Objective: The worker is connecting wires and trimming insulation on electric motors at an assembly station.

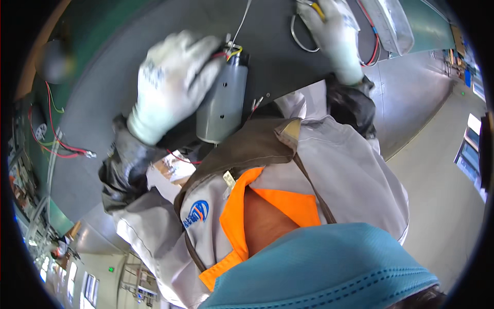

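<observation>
A grey metal cylinder [224, 98], which looks like a motor housing, lies on the dark work surface close to my body. Short red and yellow wires [234, 53] come out at its far end. My left hand [172, 74], in a white glove, is at that end, its fingers closed around the red wire, with the thumb along the cylinder's side. Farther right, my gloved right hand [333, 36] grips a tool with a yellow handle [318, 10]; the tool's working end is cut off by the upper edge of the view.
A thin pale wire [242, 23] runs up from the cylinder's end. Beside my right hand are a grey cable loop [298, 41], red and black leads [374, 38] and a clear plastic tray [393, 26]. At the left lie red leads [67, 149] and a dark round part [53, 62].
</observation>
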`<state>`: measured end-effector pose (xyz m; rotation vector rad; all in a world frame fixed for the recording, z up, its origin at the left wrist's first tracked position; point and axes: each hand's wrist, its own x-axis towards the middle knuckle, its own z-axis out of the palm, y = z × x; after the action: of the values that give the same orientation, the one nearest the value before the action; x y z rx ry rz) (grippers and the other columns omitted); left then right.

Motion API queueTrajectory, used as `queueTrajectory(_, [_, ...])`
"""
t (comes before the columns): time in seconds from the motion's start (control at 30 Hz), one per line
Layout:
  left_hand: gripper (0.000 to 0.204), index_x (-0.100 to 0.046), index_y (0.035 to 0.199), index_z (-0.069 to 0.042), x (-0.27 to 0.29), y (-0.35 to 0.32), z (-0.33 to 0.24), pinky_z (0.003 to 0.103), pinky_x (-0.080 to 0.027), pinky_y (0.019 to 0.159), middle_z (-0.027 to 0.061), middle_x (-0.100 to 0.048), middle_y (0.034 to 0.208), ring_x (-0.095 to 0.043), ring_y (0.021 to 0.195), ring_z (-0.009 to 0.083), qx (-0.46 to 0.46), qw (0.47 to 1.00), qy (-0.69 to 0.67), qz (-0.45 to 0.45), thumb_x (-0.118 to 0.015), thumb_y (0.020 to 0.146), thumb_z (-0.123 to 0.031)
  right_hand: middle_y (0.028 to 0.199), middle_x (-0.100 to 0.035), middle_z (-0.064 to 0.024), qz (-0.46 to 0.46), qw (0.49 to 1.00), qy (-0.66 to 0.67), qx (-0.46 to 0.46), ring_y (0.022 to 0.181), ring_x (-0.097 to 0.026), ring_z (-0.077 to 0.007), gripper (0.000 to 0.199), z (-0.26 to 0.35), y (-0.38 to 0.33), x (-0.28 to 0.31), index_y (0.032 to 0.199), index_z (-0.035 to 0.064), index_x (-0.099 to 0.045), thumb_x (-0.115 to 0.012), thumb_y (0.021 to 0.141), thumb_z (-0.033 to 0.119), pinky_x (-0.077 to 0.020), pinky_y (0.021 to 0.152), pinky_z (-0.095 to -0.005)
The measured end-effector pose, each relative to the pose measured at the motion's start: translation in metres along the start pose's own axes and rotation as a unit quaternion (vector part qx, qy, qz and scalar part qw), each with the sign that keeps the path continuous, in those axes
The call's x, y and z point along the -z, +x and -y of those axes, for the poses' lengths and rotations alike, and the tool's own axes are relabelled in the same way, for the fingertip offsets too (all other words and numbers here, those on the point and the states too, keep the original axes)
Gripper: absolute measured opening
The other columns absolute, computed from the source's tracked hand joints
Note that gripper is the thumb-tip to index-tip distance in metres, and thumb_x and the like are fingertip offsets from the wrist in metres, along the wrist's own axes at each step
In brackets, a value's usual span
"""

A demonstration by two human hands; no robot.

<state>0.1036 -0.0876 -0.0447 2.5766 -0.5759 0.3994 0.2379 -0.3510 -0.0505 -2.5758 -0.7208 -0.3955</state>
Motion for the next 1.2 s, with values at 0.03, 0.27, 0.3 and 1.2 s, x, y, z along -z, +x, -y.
queueTrajectory(0.03, [0.024,-0.069,0.116,-0.002,0.003,0.007,0.002,0.042,-0.054,0.086,0.0192,-0.068,0.106,-0.065,0.098,0.0374,0.013,0.999,-0.029,0.011,-0.066,0.093,-0.012,0.109,-0.07,-0.0169,-0.006,0.998,-0.063,0.024,0.1,-0.068,-0.0343,0.03,-0.025,-0.017,-0.008,0.121,-0.0009,-0.066,-0.067,0.095,0.015,-0.0537,0.089,-0.042])
queueTrajectory(0.27, [0.022,-0.069,0.107,0.005,-0.026,0.028,0.033,0.027,-0.054,0.078,0.009,-0.072,0.099,-0.067,0.086,0.0135,-0.064,0.969,-0.231,0.053,-0.064,0.101,-0.016,0.134,-0.056,-0.0256,0.135,0.99,0.023,0.017,0.119,-0.055,-0.0453,0.061,-0.045,-0.128,0.006,0.15,0.0094,-0.047,-0.064,0.091,0.003,-0.0461,0.1,-0.0516])
queueTrajectory(0.3, [0.022,-0.069,0.107,0.005,-0.02,0.03,0.031,0.027,-0.054,0.078,0.009,-0.072,0.099,-0.067,0.086,0.0135,-0.06,0.97,-0.23,0.052,-0.064,0.101,-0.016,0.134,-0.056,-0.0267,0.16,0.986,0.037,0.014,0.12,-0.054,-0.0456,0.063,-0.043,-0.133,0.019,0.15,0.0086,-0.046,-0.064,0.09,0.002,-0.0466,0.1,-0.0513])
queueTrajectory(1.2, [0.042,-0.066,0.125,-0.002,0.046,-0.069,0.064,0.03,-0.056,0.084,0.0173,-0.073,0.102,-0.071,0.091,0.0268,-0.11,0.948,-0.258,-0.149,-0.08,0.09,-0.02,0.105,-0.074,-0.0183,0.327,0.934,0.141,-0.045,0.088,-0.071,-0.0317,0.047,-0.014,-0.045,0.003,0.133,0.0023,-0.062,-0.076,0.093,0.022,-0.0542,0.077,-0.0394])
